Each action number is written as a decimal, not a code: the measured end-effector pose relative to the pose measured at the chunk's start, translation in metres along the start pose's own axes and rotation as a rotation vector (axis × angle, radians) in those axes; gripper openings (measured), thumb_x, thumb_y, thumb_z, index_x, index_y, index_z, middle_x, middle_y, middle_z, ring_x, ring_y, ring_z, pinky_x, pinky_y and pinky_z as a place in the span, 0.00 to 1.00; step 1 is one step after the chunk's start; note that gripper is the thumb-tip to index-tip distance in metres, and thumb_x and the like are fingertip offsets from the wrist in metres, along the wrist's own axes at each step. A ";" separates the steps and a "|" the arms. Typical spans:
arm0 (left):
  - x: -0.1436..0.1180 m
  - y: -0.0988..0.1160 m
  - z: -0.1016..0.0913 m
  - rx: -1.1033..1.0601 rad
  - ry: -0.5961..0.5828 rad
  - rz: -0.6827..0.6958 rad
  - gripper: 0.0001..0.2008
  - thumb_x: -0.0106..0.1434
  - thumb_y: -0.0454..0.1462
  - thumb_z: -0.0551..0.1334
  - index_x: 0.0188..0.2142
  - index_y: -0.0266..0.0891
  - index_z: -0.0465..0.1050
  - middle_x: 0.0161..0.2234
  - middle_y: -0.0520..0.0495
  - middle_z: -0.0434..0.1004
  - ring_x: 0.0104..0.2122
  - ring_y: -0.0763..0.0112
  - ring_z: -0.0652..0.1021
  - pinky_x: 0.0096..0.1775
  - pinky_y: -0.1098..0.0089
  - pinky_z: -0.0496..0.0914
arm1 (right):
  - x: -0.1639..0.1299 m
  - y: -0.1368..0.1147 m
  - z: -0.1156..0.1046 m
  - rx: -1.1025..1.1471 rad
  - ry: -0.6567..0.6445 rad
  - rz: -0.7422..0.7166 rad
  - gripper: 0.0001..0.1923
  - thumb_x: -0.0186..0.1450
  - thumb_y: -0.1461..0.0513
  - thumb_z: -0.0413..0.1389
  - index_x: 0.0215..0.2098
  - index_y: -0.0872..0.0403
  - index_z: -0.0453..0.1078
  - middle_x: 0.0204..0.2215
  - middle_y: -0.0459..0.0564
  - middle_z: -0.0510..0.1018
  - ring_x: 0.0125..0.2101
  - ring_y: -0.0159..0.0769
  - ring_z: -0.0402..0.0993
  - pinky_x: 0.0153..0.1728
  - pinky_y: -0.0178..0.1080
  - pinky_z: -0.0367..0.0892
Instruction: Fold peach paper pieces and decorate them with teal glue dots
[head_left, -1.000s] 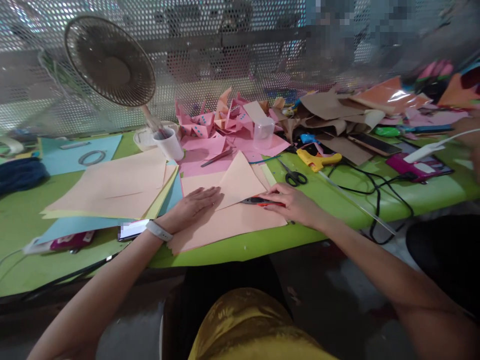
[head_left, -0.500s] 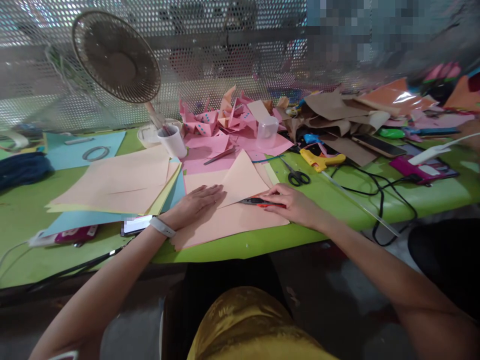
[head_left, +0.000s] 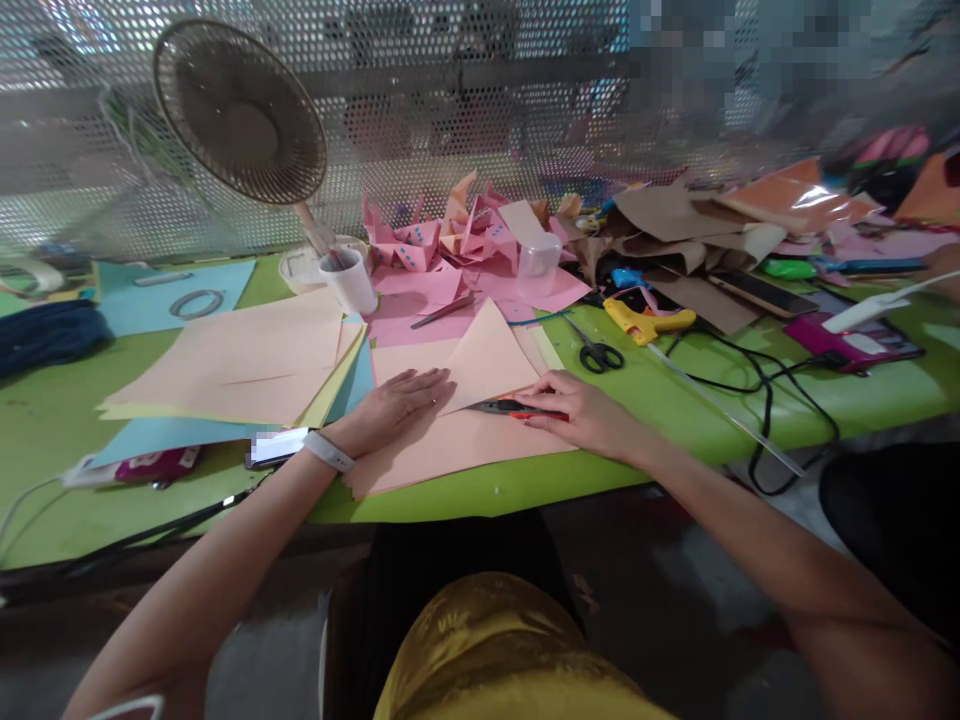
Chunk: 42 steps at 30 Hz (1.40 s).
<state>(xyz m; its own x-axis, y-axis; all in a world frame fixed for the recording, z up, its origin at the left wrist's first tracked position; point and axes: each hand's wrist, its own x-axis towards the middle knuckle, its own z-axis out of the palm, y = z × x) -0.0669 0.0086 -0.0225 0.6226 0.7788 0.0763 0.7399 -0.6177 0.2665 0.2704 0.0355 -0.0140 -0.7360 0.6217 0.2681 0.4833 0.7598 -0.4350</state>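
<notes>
My left hand (head_left: 401,405) lies flat, fingers stretched out, on the left side of a peach paper sheet (head_left: 450,450). A corner of peach paper (head_left: 491,350) is folded over into a pointed triangle. My right hand (head_left: 581,412) is closed around a black and orange-red utility knife (head_left: 517,409). Its tip points left, at the lower edge of the folded paper. The right fingers cover part of the knife's handle.
A stack of peach sheets (head_left: 225,360) lies on the left, near a white cup (head_left: 349,280) and a fan (head_left: 240,110). Black scissors (head_left: 600,357), a yellow glue gun (head_left: 649,320) and black cables (head_left: 765,400) lie right. Folded pink paper shapes (head_left: 405,245) are piled behind.
The knife tip has moved slightly left along the folded paper's edge with my right hand. My left hand keeps its place on the paper. The whole view has shifted a little.
</notes>
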 end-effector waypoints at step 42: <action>0.003 -0.004 -0.003 -0.021 -0.037 -0.031 0.26 0.74 0.36 0.41 0.70 0.46 0.45 0.70 0.49 0.54 0.66 0.70 0.62 0.67 0.63 0.51 | 0.019 -0.027 0.016 -0.006 0.002 -0.024 0.18 0.69 0.57 0.56 0.56 0.48 0.74 0.41 0.55 0.74 0.44 0.43 0.73 0.46 0.46 0.72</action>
<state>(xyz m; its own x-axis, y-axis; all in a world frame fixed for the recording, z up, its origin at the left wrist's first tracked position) -0.0692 0.0136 -0.0210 0.6085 0.7929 0.0319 0.7541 -0.5902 0.2879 0.2364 0.0238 -0.0109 -0.7467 0.6034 0.2798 0.4682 0.7756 -0.4233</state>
